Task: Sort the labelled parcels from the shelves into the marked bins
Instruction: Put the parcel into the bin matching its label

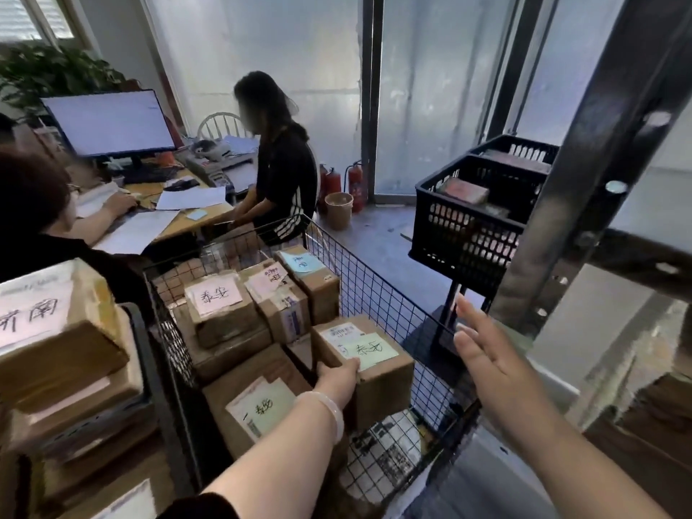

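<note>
1. Brown cardboard parcel (378, 383) with a pale green handwritten label (369, 350) on top: I see it inside the wire-mesh bin (378, 290), at the near right side, close to the right mesh wall. I cannot tell whether its underside rests on anything.
2. The left hand (337, 376) grasps this parcel at its near left top edge, fingers curled over the edge beside the label. A pale bangle (331, 410) sits on that wrist.
3. The right hand (486, 357) is released and holds nothing. Its fingers are straight and spread, and it hovers to the right of the bin, apart from the parcel.
4. Other cardboard parcels fill the bin: a large one with a green label (258, 402) just left of the held parcel, one with a white label (221, 309) behind it, and two more (281, 297) (310, 282) at the back.
5. To the left of the bin I read a stack of parcels (56, 331), the top one bearing a big white handwritten label.
6. To the right, a black plastic crate (464, 234) stands on a post, with a second crate behind it. A grey metal shelf upright (584, 174) crosses the near right.
7. Beyond the bin, two people sit at a desk (179, 219) with a lit monitor (108, 121) and loose papers. Red fire extinguishers (354, 181) stand by the wall.
</note>
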A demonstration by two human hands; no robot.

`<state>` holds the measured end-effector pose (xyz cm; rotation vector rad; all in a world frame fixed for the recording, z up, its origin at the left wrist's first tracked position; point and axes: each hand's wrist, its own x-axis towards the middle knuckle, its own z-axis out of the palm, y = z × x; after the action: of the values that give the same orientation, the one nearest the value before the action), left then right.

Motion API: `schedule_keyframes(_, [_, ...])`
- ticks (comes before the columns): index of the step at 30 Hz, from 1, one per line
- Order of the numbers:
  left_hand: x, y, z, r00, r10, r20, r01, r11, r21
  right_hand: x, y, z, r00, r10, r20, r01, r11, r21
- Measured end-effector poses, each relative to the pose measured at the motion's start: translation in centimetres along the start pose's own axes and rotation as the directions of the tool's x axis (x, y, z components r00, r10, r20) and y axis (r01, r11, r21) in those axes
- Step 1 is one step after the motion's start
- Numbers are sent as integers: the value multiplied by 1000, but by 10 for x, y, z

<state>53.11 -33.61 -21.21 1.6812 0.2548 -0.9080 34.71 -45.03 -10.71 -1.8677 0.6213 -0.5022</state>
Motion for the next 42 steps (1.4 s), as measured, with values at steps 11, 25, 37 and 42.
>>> schedule_keyframes(11, [18, -22, 16, 996, 32, 85, -61, 930, 364, -14, 6, -2, 998, 13, -61, -19, 995, -97])
schedule_keyframes(25, [-43, 23, 24, 721, 582, 375, -626, 317, 712, -60, -25, -11, 996, -68, -49, 34, 861, -508])
schedule_keyframes(37, [-184, 27, 75, -15, 736, 677, -870, -343, 354, -145, -55, -73, 847, -347, -402, -140, 583, -800])
schedule_keyframes(42, [-236, -5, 101, -120, 678, 725, -847, -451, 281, -202, -45, -110, 805, -347, -481, -234, 560, -795])
